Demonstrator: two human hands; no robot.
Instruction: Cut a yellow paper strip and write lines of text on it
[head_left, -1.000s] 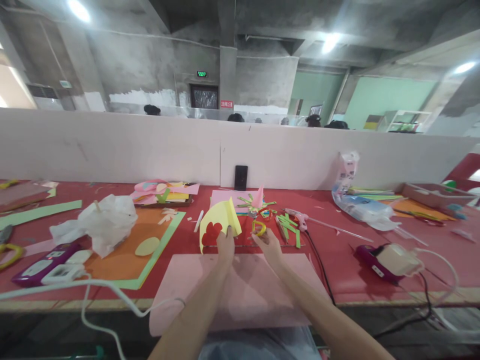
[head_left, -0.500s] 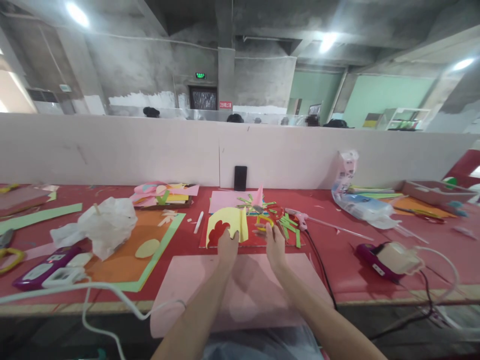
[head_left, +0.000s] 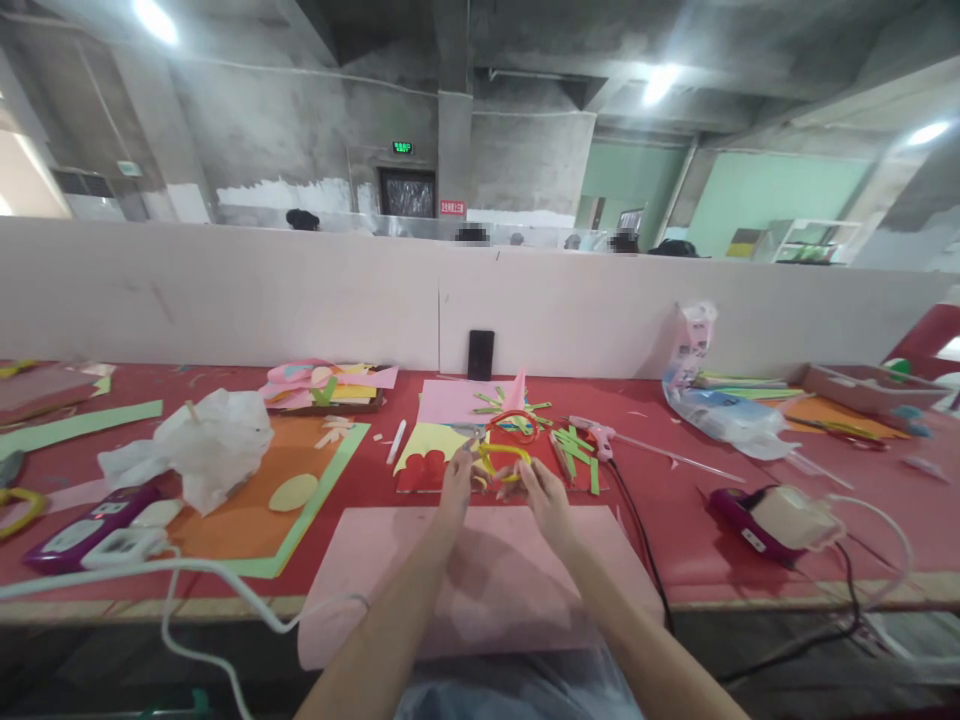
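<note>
Head view: the left hand (head_left: 456,485) has let go of the yellow paper (head_left: 448,438), which was raised in its fingers a moment ago and now lies on the work spot with the red scalloped shape (head_left: 424,468) near its front. Both hands have come together at the yellow-handled scissors (head_left: 516,449). The right hand (head_left: 546,495) has its fingers closed on the handles; the left fingertips are up by the blade end, though from here I can't tell whether they pinch it or only brush it. To my eye, that puts the paper aside for now and the attention on the tool.

Around them, the red tabletop (head_left: 660,500) is busy. Green strips (head_left: 576,450) lie beside a pink glue gun (head_left: 602,440), a pink cone (head_left: 519,390) stands behind, and a white pen (head_left: 397,442) rests left of the paper. Closest to the person is a broad pink sheet (head_left: 487,590). Over on the left, a crumpled plastic bag (head_left: 217,440) partly covers an orange sheet (head_left: 232,525). A black phone (head_left: 481,355) leans against the white partition (head_left: 300,300); beyond it, the tops of heads show below bare concrete and a lit exit sign (head_left: 403,148).
</note>
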